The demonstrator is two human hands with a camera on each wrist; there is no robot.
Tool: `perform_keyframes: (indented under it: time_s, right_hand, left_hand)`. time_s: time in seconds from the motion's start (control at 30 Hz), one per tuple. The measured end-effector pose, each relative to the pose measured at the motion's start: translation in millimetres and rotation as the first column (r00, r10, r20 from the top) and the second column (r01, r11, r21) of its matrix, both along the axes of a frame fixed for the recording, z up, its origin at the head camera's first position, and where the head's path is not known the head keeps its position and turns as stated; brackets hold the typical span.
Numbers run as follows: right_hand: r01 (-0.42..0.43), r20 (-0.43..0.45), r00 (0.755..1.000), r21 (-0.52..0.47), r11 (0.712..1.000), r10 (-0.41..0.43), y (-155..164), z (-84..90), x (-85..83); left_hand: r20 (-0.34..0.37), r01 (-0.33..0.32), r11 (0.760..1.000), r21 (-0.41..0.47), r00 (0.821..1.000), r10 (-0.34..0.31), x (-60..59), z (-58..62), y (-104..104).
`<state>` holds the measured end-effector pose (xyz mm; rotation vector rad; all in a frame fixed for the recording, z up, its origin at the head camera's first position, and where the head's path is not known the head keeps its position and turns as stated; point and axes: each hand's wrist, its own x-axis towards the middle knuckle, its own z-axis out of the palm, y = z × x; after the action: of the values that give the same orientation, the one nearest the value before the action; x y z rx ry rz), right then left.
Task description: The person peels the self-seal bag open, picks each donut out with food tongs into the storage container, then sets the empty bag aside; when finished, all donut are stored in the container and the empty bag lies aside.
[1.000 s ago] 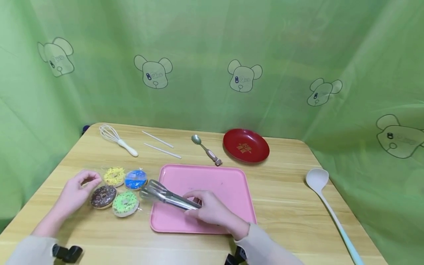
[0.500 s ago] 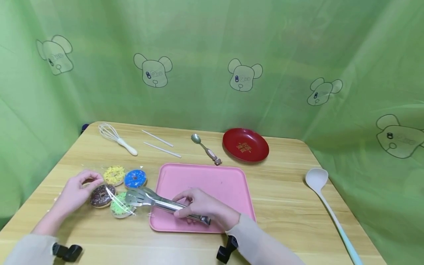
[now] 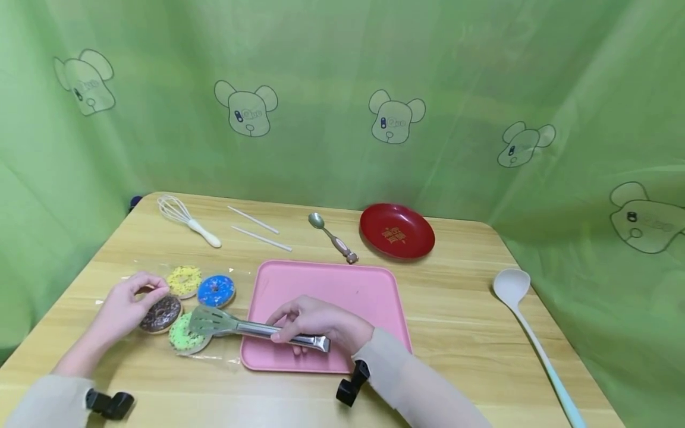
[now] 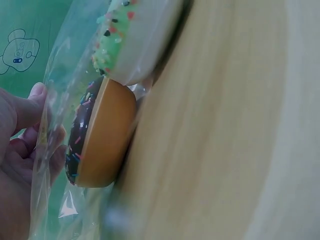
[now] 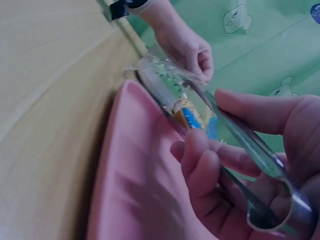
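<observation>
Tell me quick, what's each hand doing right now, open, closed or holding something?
Left hand: closed, pinching the clear plastic bag.
Right hand: closed, holding the metal tongs.

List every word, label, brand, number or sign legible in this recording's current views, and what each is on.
"Qoo", as best it reads: cartoon head on the green curtain; similar lettering on the other heads, several too blurred to confirm.
Gold characters on the red plate: too small to read.
Blue round mark, right wrist view's edge: cut off, unreadable.
Tongs, doughnuts: no text visible.
</observation>
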<state>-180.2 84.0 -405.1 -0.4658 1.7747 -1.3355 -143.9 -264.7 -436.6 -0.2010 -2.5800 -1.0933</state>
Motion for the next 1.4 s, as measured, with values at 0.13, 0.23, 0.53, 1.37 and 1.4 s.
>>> perform_keyframes:
  time_s: [0.13, 0.23, 0.53, 1.37, 1.4]
  right_hand:
    - [0.017, -0.017, 1.0, -0.03, 0.999, -0.018, 0.9, -7.2, 0.1]
    - [0.033, -0.03, 0.999, -0.038, 0.999, -0.034, 4.2, -9.4, 1.4]
    - [0.106, -0.031, 0.994, -0.075, 0.992, -0.108, 25.9, -3.5, -0.2]
    - [0.265, -0.065, 0.959, -0.122, 0.956, -0.274, 118.4, -0.6, -1.1]
    - [0.274, -0.064, 0.957, -0.12, 0.954, -0.283, 122.8, -0.5, -0.3]
  left_hand:
    - [0.004, -0.004, 1.0, 0.007, 1.0, 0.004, 1.3, -1.4, -1.3]
    - [0.013, -0.017, 1.0, 0.006, 1.0, 0.017, 3.4, -2.0, -2.6]
    - [-0.017, -0.029, 0.999, 0.035, 0.999, 0.029, 5.5, -2.9, -5.9]
    - [-0.019, -0.032, 0.999, 0.024, 0.999, 0.033, 5.1, 0.4, -10.4]
    - [-0.02, -0.032, 0.999, 0.023, 0.999, 0.033, 5.1, 0.4, -10.2]
